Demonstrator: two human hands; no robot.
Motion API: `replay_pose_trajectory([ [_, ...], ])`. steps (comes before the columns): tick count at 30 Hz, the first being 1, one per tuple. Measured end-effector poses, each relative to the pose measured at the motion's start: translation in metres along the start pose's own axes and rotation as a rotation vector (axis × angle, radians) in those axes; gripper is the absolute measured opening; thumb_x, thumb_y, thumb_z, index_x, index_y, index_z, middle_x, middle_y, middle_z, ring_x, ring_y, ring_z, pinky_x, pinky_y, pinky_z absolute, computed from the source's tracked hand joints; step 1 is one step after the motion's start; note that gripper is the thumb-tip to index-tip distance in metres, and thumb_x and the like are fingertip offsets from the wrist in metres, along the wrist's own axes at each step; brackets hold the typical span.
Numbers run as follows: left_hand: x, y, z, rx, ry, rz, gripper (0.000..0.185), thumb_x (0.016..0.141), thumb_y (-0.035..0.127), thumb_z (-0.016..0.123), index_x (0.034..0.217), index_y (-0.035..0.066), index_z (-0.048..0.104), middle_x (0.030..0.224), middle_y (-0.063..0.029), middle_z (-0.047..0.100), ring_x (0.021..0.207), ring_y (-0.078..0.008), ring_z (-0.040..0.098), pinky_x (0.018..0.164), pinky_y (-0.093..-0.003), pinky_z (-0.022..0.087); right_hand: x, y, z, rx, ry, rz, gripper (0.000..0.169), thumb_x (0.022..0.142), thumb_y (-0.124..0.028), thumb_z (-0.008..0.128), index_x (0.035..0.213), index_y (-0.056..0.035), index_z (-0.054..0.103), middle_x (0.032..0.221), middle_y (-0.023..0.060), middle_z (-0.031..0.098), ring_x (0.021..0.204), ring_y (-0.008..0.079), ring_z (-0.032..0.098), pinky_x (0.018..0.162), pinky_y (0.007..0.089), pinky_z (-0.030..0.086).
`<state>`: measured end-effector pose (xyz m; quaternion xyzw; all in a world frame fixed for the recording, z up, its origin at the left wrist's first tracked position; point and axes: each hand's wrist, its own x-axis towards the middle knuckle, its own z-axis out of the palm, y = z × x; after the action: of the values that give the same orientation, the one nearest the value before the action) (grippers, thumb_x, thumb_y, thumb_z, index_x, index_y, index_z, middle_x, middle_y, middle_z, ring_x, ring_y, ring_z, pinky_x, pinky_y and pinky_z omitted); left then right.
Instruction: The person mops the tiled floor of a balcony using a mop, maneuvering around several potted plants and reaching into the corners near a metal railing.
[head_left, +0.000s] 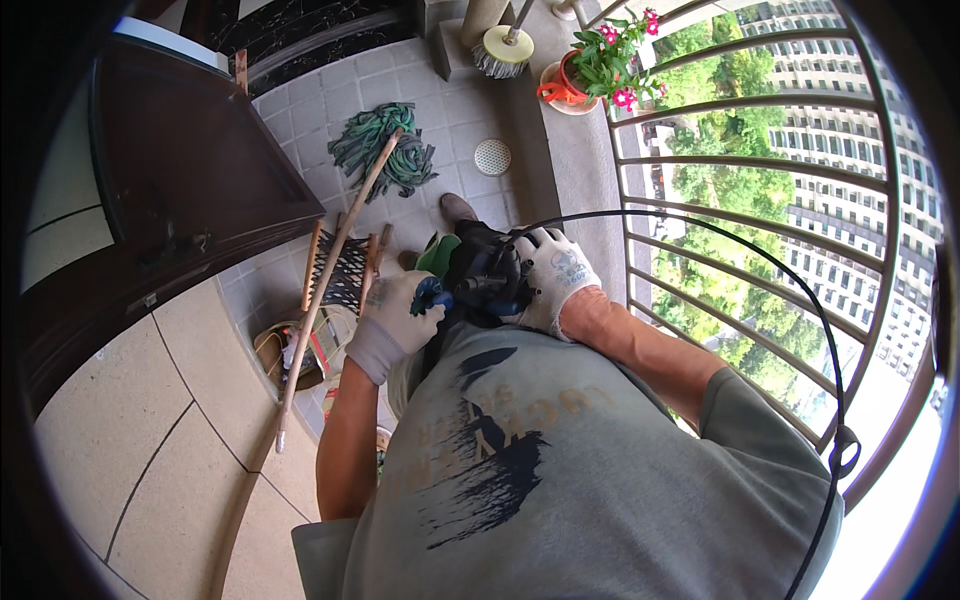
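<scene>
My left hand (397, 311), in a pale knitted work glove with dark blue on its fingertips, is curled at the left edge of black gear (487, 274) at my waist. Whether its fingers close on a part of that gear is hidden. My right hand (556, 281), in a matching glove with blue print, grips the gear's right side, its fingers over the black material. A black cable (701, 221) arcs from the gear to the right and down past my shoulder. A green object (437, 255) lies against the gear's far left side.
A green string mop (386, 150) has its wooden handle slanting on my left, over a folding stool (345, 266) and a bag (300, 352). A dark door (195, 150) stands left. Right are a ledge with a potted flowering plant (577, 79), a railing (750, 161) and a round brush (506, 49).
</scene>
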<state>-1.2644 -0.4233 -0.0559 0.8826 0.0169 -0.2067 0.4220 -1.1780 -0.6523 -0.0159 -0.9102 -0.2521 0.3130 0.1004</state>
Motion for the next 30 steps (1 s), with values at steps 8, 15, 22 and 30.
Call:
replay_pose_trajectory([
  [8,-0.002,0.003,0.013,-0.132,-0.013,0.04,0.048,0.075,0.02,0.075,0.119,0.004,0.062,0.106,-0.0184,0.066,0.099,-0.0354,0.065,0.088,-0.0412,0.051,0.008,0.052,-0.01,0.377,-0.052,-0.298,0.058,0.066,-0.022,0.079,0.118,-0.0027,0.061,0.111,0.0195,0.067,0.106,0.0396,0.063,0.091,0.041,0.052],
  [15,0.008,-0.009,0.023,-0.118,-0.078,0.068,0.063,0.075,0.02,0.076,0.133,0.011,0.056,0.114,-0.0249,0.063,0.106,-0.0405,0.061,0.094,-0.0442,0.049,-0.008,0.111,-0.042,0.616,-0.296,0.031,0.046,0.074,-0.007,0.069,0.119,-0.0021,0.065,0.107,0.0135,0.072,0.096,0.0182,0.067,0.085,0.0313,0.053],
  [22,0.014,0.003,0.018,0.041,-0.126,0.043,0.069,0.079,0.024,0.073,0.143,0.02,0.047,0.118,-0.027,0.062,0.111,-0.0421,0.06,0.095,-0.0445,0.05,-0.036,0.077,-0.098,1.291,-0.253,-0.252,0.046,0.086,-0.037,0.073,0.1,0.006,0.068,0.081,0.0126,0.067,0.072,0.0194,0.064,0.066,0.0323,0.051],
  [30,0.025,0.022,0.019,0.192,-0.321,-0.043,0.069,0.086,0.029,0.068,0.148,0.023,0.041,0.108,-0.0261,0.065,0.103,-0.0398,0.064,0.09,-0.0467,0.05,0.043,-0.013,-0.143,1.498,0.408,-0.448,0.035,0.102,-0.028,0.053,0.121,-0.0001,0.063,0.082,0.0016,0.054,0.077,0.0121,0.055,0.068,0.0257,0.044],
])
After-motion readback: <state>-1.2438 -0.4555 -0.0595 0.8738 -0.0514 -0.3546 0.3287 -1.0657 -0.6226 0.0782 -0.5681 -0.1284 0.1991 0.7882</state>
